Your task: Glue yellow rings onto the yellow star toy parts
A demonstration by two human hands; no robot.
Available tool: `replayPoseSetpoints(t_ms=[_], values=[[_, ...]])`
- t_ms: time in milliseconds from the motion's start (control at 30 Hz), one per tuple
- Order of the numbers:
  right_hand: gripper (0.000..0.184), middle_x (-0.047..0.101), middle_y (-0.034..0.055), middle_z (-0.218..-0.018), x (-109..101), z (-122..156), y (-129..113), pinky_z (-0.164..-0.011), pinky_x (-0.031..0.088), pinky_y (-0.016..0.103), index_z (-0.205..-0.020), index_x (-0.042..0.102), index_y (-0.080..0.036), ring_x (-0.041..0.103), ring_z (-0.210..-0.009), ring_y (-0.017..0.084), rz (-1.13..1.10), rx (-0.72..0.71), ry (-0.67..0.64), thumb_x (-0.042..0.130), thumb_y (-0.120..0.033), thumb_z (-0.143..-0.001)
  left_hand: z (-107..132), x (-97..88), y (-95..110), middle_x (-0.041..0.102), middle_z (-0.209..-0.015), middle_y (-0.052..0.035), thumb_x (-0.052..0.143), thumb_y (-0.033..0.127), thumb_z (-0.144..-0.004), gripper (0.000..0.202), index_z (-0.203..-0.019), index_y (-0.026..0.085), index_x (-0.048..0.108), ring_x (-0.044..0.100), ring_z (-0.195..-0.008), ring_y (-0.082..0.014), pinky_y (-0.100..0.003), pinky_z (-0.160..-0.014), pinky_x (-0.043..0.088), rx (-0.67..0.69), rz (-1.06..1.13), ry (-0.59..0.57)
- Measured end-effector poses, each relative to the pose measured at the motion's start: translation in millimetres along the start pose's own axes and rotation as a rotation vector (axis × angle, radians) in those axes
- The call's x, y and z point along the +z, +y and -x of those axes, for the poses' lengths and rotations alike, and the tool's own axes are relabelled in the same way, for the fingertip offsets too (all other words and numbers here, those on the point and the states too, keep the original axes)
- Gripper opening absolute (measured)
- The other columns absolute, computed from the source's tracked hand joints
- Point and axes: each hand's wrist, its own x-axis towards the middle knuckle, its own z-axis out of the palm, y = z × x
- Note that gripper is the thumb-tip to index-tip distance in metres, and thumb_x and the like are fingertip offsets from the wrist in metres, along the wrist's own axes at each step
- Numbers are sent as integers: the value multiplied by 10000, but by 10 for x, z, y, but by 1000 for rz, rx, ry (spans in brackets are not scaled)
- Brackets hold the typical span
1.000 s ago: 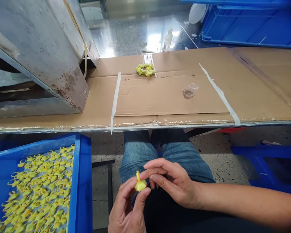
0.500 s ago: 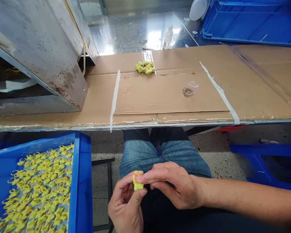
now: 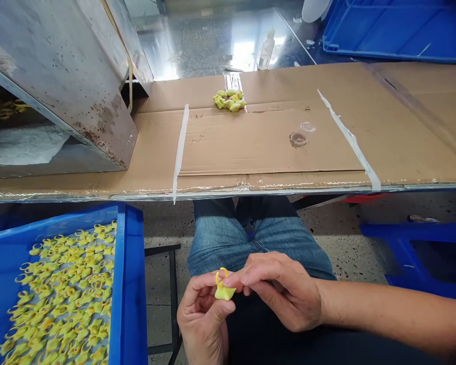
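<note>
Above my lap, a small yellow star-shaped toy ring (image 3: 225,293) is pinched between the thumb and fingers of my left hand (image 3: 204,317). Its thin yellow loop points up and the star body sits below. From the right, my right hand (image 3: 283,291) reaches in with its fingers closed together, the index fingertip pressing at the base of the loop. The right thumb lies under the fingers, and its tip is partly hidden. On the cardboard beyond lies a small pile of yellow-green star pieces (image 3: 230,100).
At left, a blue crate (image 3: 131,284) holds many yellow star rings (image 3: 68,294). A stained metal box (image 3: 95,96) stands on the cardboard-covered table (image 3: 269,152). Farther back are a clear bottle (image 3: 266,49) and another blue crate (image 3: 399,30). A blue stool (image 3: 380,232) stands at right.
The star ring has turned in my left fingers, so its loop now stands more upright and open to view. Both hands have shifted slightly right.
</note>
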Motion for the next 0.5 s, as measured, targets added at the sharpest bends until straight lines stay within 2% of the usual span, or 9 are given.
replayPoseSetpoints(t_ms=[67,167,233,300,367,433,467,500], values=[[308,699,114,-940,-17,0,-11,-632,524,255,-1159,514,-137,624,-693,135,1,-16,2,439,0,-893,5,0,-21,763,-750,-37,866,244,-544,261,-771,211,742,717,-700,-177,-235,-684,564,7,-4,-8],[263,680,51,-729,-63,-4,-57,-567,486,243,-1119,537,-150,587,-588,127,30,-22,-16,449,-37,-898,35,-2,-29,763,-830,-36,828,203,-614,231,-823,219,731,705,-706,-149,-234,-709,556,-18,5,4],[241,649,13,-653,-100,6,-86,-557,478,238,-1106,549,-171,574,-555,119,89,3,-39,456,-62,-913,55,-47,8,753,-886,-39,786,189,-672,229,-889,222,720,695,-716,-132,-246,-749,545,-25,9,60],[234,649,-7,-644,-134,44,-74,-609,509,230,-1107,558,-199,600,-574,113,155,47,-80,466,-80,-927,61,-183,100,747,-913,-62,752,229,-712,239,-947,207,711,695,-736,-145,-288,-783,543,25,-84,183],[200,650,-19,-622,-149,106,-6,-788,535,231,-1088,588,-229,641,-602,114,248,83,-79,487,-138,-941,68,-457,258,741,-952,-83,725,293,-736,264,-978,193,696,701,-770,-168,-332,-810,541,119,-246,367],[147,654,8,-617,-129,176,92,-914,511,197,-1046,643,-246,668,-622,126,278,123,-57,557,-229,-929,110,-882,472,730,-1001,-80,712,327,-742,286,-991,195,669,698,-855,-185,-347,-854,524,223,-401,567],[141,657,29,-615,-104,204,139,-898,523,176,-1030,671,-254,673,-615,136,269,164,-69,602,-276,-908,152,-1142,590,722,-1022,-70,712,327,-742,299,-1004,198,651,689,-910,-187,-336,-878,511,263,-460,667],[141,657,51,-606,-70,223,179,-818,558,164,-993,703,-260,673,-591,145,248,200,-58,633,-321,-887,207,-1422,707,716,-1028,-62,713,319,-741,322,-1027,198,629,678,-956,-193,-332,-890,504,288,-523,768]])
